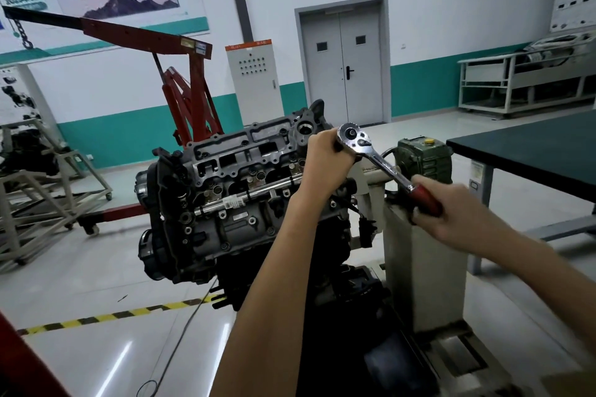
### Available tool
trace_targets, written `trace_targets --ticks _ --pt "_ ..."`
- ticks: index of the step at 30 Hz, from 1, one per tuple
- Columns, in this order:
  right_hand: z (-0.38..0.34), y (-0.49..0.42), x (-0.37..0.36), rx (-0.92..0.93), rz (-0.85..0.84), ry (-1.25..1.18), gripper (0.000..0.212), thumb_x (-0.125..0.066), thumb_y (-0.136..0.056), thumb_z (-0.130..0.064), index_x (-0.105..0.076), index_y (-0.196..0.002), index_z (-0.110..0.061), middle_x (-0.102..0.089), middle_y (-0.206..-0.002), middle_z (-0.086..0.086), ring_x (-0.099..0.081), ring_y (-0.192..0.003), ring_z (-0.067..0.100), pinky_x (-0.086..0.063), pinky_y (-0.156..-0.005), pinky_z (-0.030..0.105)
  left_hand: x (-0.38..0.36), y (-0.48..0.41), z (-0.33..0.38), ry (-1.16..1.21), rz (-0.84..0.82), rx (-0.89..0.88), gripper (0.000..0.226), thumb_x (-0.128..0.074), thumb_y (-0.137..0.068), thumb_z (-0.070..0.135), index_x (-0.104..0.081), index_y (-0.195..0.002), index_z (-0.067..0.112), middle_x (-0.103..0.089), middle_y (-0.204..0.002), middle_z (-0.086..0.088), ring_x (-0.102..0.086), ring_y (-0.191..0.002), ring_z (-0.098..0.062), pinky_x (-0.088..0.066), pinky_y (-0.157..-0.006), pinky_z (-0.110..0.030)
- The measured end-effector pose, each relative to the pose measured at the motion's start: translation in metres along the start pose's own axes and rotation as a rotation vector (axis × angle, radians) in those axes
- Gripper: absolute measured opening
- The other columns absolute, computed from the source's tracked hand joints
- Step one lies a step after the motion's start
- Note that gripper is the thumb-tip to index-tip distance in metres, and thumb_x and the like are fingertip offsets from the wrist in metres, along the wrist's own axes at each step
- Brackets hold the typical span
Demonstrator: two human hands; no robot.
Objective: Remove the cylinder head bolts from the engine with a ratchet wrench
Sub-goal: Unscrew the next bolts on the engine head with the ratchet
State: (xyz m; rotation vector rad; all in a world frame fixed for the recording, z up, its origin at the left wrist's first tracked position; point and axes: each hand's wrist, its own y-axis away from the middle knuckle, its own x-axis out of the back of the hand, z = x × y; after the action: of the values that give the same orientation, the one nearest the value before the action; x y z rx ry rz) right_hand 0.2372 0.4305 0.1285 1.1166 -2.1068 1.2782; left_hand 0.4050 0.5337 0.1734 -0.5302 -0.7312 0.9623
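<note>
Grey cast engine [232, 200] sits tilted on its stand [419, 267]. Ratchet wrench [380, 164] lies over the engine's stand-side end, long axis running from drive head [354, 138] down-right to red handle [425, 196]. Left hand [325, 155], nearer the engine, curls round the drive head; right hand [451, 213] grips the handle. Any bolt beneath is hidden

We find open air above the engine [232, 190] and past its left end, down to the floor [96, 284]. At its right end the grey stand post [419, 267] and green gearbox [424, 158] stand close, crowding the handle of the ratchet wrench [383, 167]. The dark table [532, 151] has its near corner just beyond the gearbox. The red crane [190, 97] stands behind the engine's far side.
</note>
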Motion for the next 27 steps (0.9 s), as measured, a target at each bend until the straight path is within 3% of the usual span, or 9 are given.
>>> trace_targets --ticks 3,6,8,10,14,16,20,23,27 --pt "-0.003 0.003 -0.011 -0.048 0.032 -0.033 0.027 -0.066 -0.078 0.0 -0.053 -0.098 -0.013 -0.049 -0.063 -0.001 -0.05 -0.047 0.006 -0.038 -0.047 0.008 -0.001 0.002 -0.001 0.017 0.019 -0.008 0.022 -0.06 -0.082 -0.003 -0.052 -0.065 -0.015 -0.05 -0.058 -0.027 -0.032 -0.054 -0.018 -0.027 -0.051 -0.029" --pt "-0.039 0.022 -0.069 -0.215 0.221 -0.327 0.025 -0.064 -0.076 -0.005 -0.048 -0.078 -0.023 -0.049 -0.058 0.001 -0.046 -0.045 0.008 -0.037 -0.042 0.016 -0.002 0.002 -0.004 0.012 0.052 -0.031 0.031 -0.06 -0.081 -0.008 -0.047 -0.053 -0.004 -0.042 -0.052 -0.012 -0.032 -0.055 -0.016 -0.027 -0.053 -0.029" --pt "-0.071 0.02 -0.103 -0.279 0.333 -0.58 0.023 -0.061 -0.074 -0.002 -0.048 -0.074 -0.021 -0.045 -0.048 -0.005 -0.043 -0.039 0.006 -0.037 -0.038 0.017 -0.002 0.001 -0.005 -0.006 0.069 -0.052 0.047 -0.06 -0.081 -0.009 -0.037 -0.048 0.015 -0.036 -0.05 -0.001 -0.028 -0.055 -0.014 -0.025 -0.053 -0.028" --pt "-0.088 0.014 -0.119 -0.28 0.37 -0.72 0.026 -0.059 -0.074 0.0 -0.046 -0.072 -0.023 -0.043 -0.046 -0.007 -0.04 -0.037 0.005 -0.039 -0.037 0.02 -0.002 0.0 -0.004 -0.021 0.071 -0.068 0.052 -0.06 -0.082 -0.008 -0.033 -0.049 0.021 -0.033 -0.05 0.002 -0.027 -0.055 -0.014 -0.024 -0.052 -0.029" --pt "-0.042 0.016 -0.075 -0.163 0.179 -0.407 0.033 -0.064 -0.074 0.0 -0.047 -0.078 -0.028 -0.048 -0.056 -0.003 -0.045 -0.045 0.007 -0.042 -0.048 0.021 -0.002 -0.001 -0.004 -0.009 0.045 -0.028 0.033 -0.06 -0.082 -0.007 -0.05 -0.051 0.003 -0.046 -0.05 -0.008 -0.035 -0.055 -0.015 -0.032 -0.051 -0.035" --pt "-0.013 0.013 -0.031 -0.067 0.023 -0.216 0.038 -0.065 -0.077 0.001 -0.046 -0.08 -0.031 -0.051 -0.059 -0.003 -0.051 -0.047 0.004 -0.042 -0.047 0.013 -0.003 0.0 -0.001 -0.005 0.015 -0.026 0.025 -0.06 -0.08 -0.005 -0.054 -0.056 -0.004 -0.051 -0.054 -0.02 -0.036 -0.056 -0.016 -0.032 -0.052 -0.032" --pt "0.009 -0.007 0.013 0.082 0.035 0.055 0.037 -0.067 -0.074 0.008 -0.049 -0.088 -0.021 -0.046 -0.059 -0.016 -0.053 -0.051 -0.002 -0.036 -0.049 0.002 -0.006 -0.001 0.003 -0.024 0.012 -0.007 0.026 -0.056 -0.079 -0.007 -0.047 -0.055 -0.003 -0.045 -0.055 -0.018 -0.032 -0.057 -0.017 -0.028 -0.054 -0.029" --pt "-0.001 0.007 -0.023 -0.077 0.154 -0.069 0.026 -0.068 -0.077 -0.001 -0.057 -0.096 -0.015 -0.047 -0.057 -0.009 -0.045 -0.045 0.004 -0.037 -0.046 0.008 -0.008 0.0 0.0 -0.02 0.023 -0.029 0.013 -0.057 -0.077 -0.008 -0.057 -0.064 -0.01 -0.056 -0.063 -0.028 -0.038 -0.06 -0.017 -0.033 -0.055 -0.03" --pt "-0.058 0.02 -0.099 -0.304 0.333 -0.548 0.023 -0.064 -0.074 -0.005 -0.048 -0.072 -0.022 -0.049 -0.048 -0.005 -0.043 -0.04 0.01 -0.039 -0.039 0.021 -0.009 0.0 -0.002 -0.018 0.065 -0.057 0.018 -0.058 -0.077 -0.011 -0.054 -0.06 -0.01 -0.051 -0.056 -0.023 -0.035 -0.059 -0.014 -0.031 -0.054 -0.028"
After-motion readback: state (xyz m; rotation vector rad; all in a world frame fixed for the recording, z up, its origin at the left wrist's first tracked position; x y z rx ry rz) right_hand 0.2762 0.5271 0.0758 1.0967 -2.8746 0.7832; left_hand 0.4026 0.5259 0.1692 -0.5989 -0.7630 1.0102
